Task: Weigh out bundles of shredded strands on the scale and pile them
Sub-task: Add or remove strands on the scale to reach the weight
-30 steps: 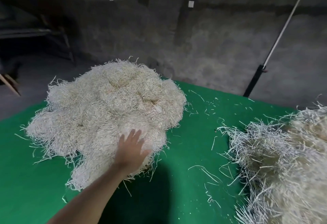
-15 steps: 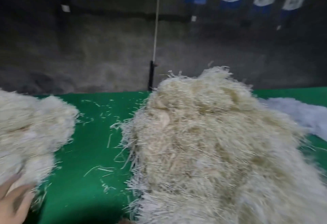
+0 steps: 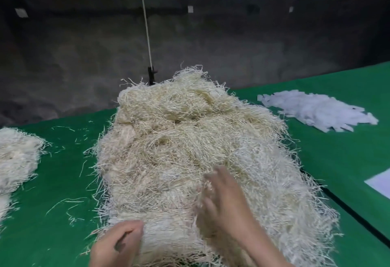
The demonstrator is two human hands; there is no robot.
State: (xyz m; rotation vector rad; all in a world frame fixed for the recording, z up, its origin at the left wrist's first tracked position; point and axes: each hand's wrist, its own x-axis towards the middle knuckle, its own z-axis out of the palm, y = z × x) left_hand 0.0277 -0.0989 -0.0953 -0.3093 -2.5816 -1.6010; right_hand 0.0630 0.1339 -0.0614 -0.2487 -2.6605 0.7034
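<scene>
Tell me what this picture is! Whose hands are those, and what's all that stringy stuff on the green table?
A person wears a camera on their head, so you see their own hands from above. A big pile of pale shredded strands lies on the green table. The left hand curls into the pile's near edge, gripping strands. The right hand, blurred, rests on top. A smaller pile sits to the left, a white heap to the right. No scale shows.

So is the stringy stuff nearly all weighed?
Looks done: a small pale heap of strands lies left on the green table. In hand: the left hand and right hand touch the near end of the big cream heap of shredded strands. Left: most of that heap; no scale shows.
</scene>
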